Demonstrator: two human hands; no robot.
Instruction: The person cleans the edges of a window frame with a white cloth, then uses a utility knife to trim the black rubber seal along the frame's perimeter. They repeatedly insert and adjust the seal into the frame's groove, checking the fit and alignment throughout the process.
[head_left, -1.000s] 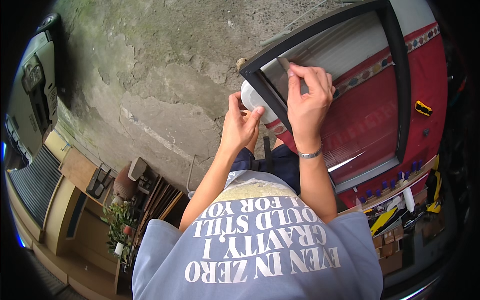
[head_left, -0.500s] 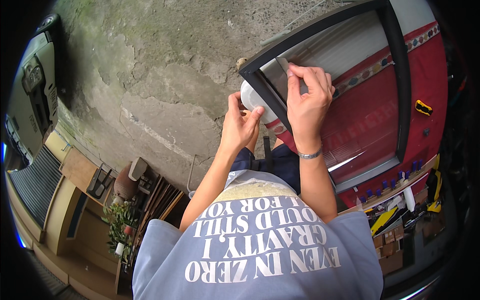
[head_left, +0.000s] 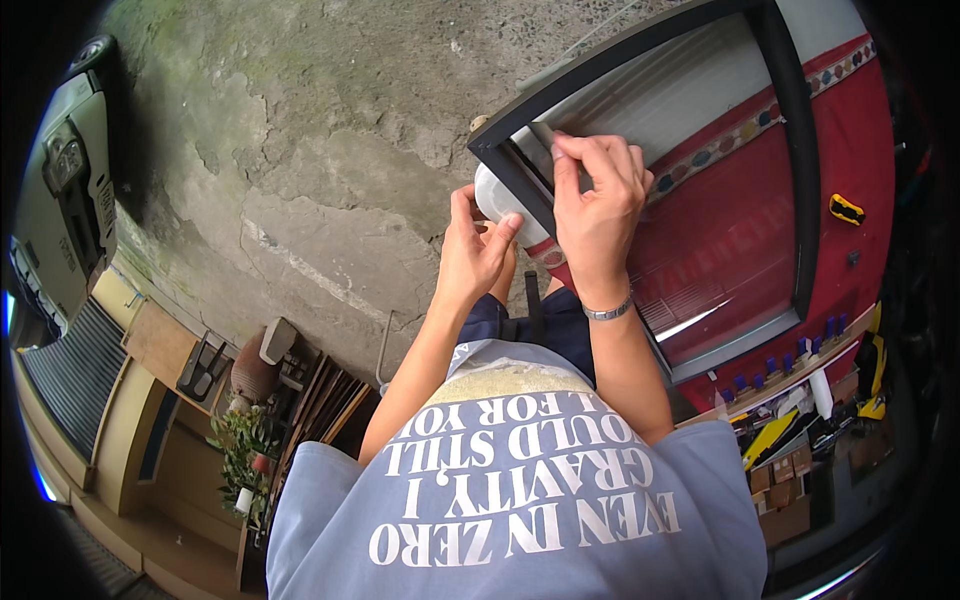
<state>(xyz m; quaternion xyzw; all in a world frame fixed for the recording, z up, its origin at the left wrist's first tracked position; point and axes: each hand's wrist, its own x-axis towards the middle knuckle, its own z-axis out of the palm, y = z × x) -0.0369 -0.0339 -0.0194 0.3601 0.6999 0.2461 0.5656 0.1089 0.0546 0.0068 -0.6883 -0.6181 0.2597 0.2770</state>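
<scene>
Cracked concrete floor (head_left: 300,200) fills the left of the view; a red mat (head_left: 740,230) covers the right. On the mat lies a black rectangular frame (head_left: 790,170) holding a grey ribbed panel (head_left: 680,90). Right hand (head_left: 598,200): fingers pinched narrow on a thin strip at the frame's near corner. Left hand (head_left: 475,255): fingers curled around a white rounded object (head_left: 495,195) just beside that corner. A yellow tool (head_left: 846,209) rests well apart on the mat.

Open cracked grey concrete floor (head_left: 300,190) left of hands; black rectangular metal frame (head_left: 640,55) blocks right, white rounded object (head_left: 497,195), probably plastic, beneath its corner.
</scene>
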